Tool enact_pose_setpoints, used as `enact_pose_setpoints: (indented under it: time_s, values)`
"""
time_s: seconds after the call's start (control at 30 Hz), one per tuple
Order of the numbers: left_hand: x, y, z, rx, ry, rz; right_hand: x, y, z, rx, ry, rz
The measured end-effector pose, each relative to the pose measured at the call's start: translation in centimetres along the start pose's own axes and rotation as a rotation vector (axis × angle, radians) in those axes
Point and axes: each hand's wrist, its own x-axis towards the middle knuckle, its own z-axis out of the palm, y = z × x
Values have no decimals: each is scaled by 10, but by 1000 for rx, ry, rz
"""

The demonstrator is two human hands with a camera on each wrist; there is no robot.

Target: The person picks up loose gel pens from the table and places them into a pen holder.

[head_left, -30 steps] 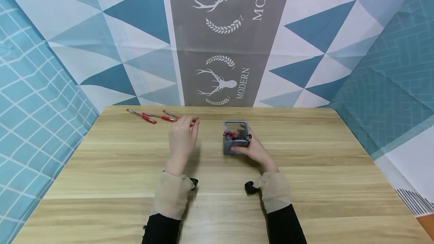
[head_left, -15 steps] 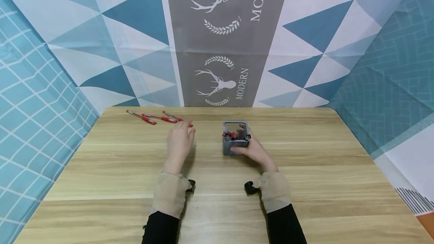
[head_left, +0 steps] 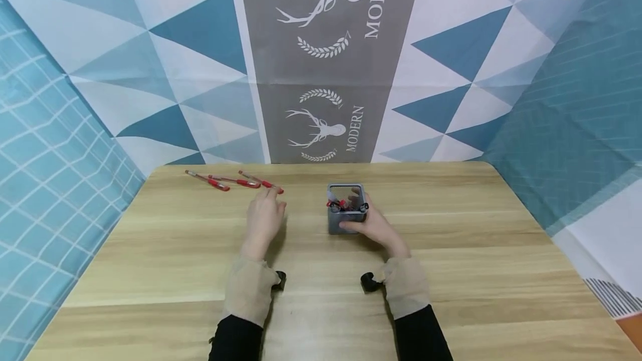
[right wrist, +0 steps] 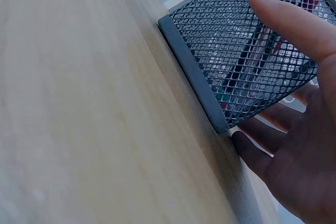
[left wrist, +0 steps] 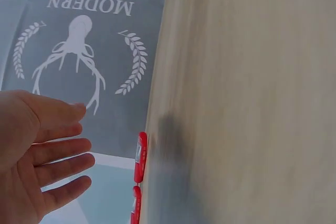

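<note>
Head view: right hand (head_left: pixel 375 228) holds mesh cup (head_left: pixel 334 224) standing on table (head_left: pixel 481 272), thumb and fingers curved round it; left hand (head_left: pixel 263 217) empty, fingers loosely extended, near three red pens (head_left: pixel 248 183) lying left of cup.

A pale wooden bench (head_left: pixel 321 322) with visible grain filled the lower part of the head view, softly shining at bottom centre. Behind its far edge rose a backdrop (head_left: pixel 453 43) of white, pale-blue and deep-blue triangles, creased crosswise. Down its centre ran a grey panel (head_left: pixel 326 74) printed with white stag heads (head_left: pixel 335 130), leaf sprays (head_left: pixel 323 50) and the word MODERN (head_left: pixel 355 128). A light-blue hanging (head_left: pixel 50 183) with white grid lines covered the left edge, a teal sheet (head_left: pixel 587 110) the right. At lower right showed a white surface (head_left: pixel 607 249), black stripes (head_left: pixel 612 298) and an orange-brown patch (head_left: pixel 633 328).
</note>
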Motion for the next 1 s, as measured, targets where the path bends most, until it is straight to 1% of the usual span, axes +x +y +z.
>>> enact_pose_setpoints:
  time_s: [0.1, 0.2, 0.33, 0.43, 0.5, 0.57, 0.67, 0.73, 0.8, 0.83, 0.93, 1.0]
  values:
    - [5, -2, 1, 28, -24, 23, -4, -11, 0, 33, -14, 7]
    - [12, -3, 2, 67, -29, 51, -8, -22, 0, 47, -27, 14]
    - [22, -5, 2, 143, -19, 96, -10, -28, 0, 19, -44, 21]
    - [29, -6, 1, 226, -28, 136, -10, -29, 0, 15, -36, 32]
    - [34, -6, 1, 284, -68, 150, -10, -29, 0, 14, -33, 37]
    - [37, -8, 0, 337, -136, 154, -10, -29, 0, 17, -28, 38]
    - [42, -11, 0, 371, -243, 143, -11, -28, 0, 22, -21, 39]
    - [44, -13, 0, 378, -288, 132, -11, -27, 0, 20, -18, 39]
    - [45, -15, 2, 385, -312, 119, -11, -27, 1, 14, -21, 41]
    - [45, -16, 3, 399, -321, 124, -11, -27, 1, 12, -23, 40]
    - [46, -19, 6, 438, -321, 162, -11, -28, 2, 2, -20, 36]
    - [47, -20, 9, 473, -304, 201, -11, -29, 3, -5, -18, 33]
